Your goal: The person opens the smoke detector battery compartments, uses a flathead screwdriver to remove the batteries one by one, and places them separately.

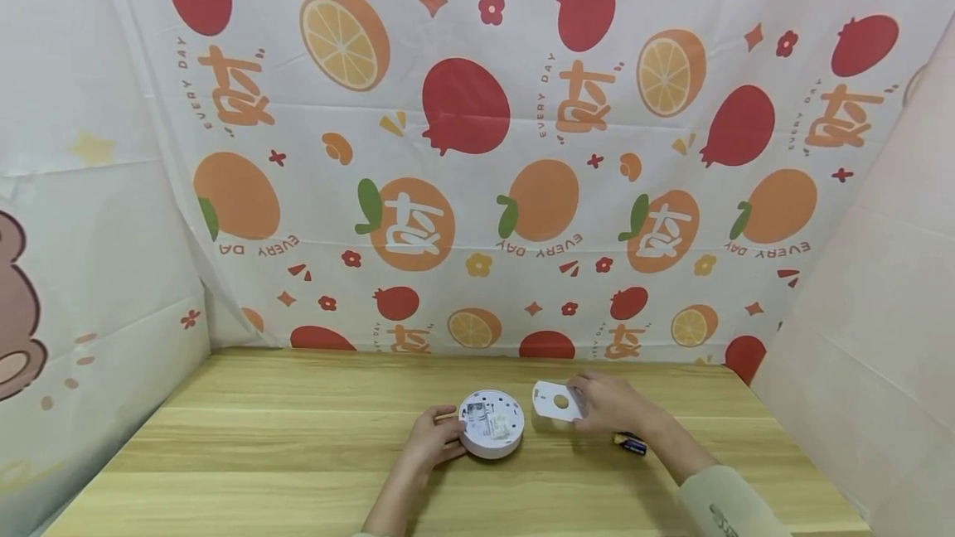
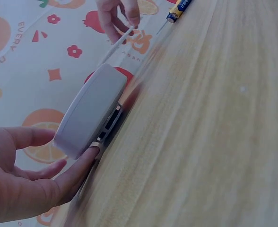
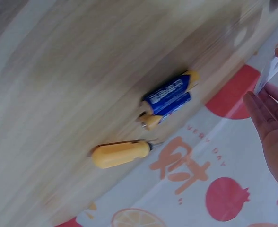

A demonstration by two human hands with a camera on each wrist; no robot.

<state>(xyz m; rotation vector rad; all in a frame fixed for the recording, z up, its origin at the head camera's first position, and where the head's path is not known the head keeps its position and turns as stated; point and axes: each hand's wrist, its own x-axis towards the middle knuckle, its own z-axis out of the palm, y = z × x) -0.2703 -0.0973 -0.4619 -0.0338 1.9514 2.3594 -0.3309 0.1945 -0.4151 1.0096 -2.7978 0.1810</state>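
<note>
A round white smoke detector [image 1: 492, 425] sits at the middle of the table, its back with small holes and labels facing up. My left hand [image 1: 434, 440] holds it by the left edge; in the left wrist view the fingers of that hand [image 2: 30, 175] meet its rim and its slotted underside. To the right of the detector, my right hand [image 1: 608, 403] pinches a thin white mounting plate [image 1: 550, 400] by its right end. The plate has a round hole and is tilted, raised above the wood. In the right wrist view only its edge [image 3: 270, 71] shows.
Two blue and yellow batteries [image 3: 169, 97] lie side by side beneath the right forearm. Close by is a screwdriver [image 3: 120, 153] with a yellow handle, hidden by the arm in the head view. A fruit-print cloth [image 1: 477, 214] hangs behind the wooden table [image 1: 298, 437].
</note>
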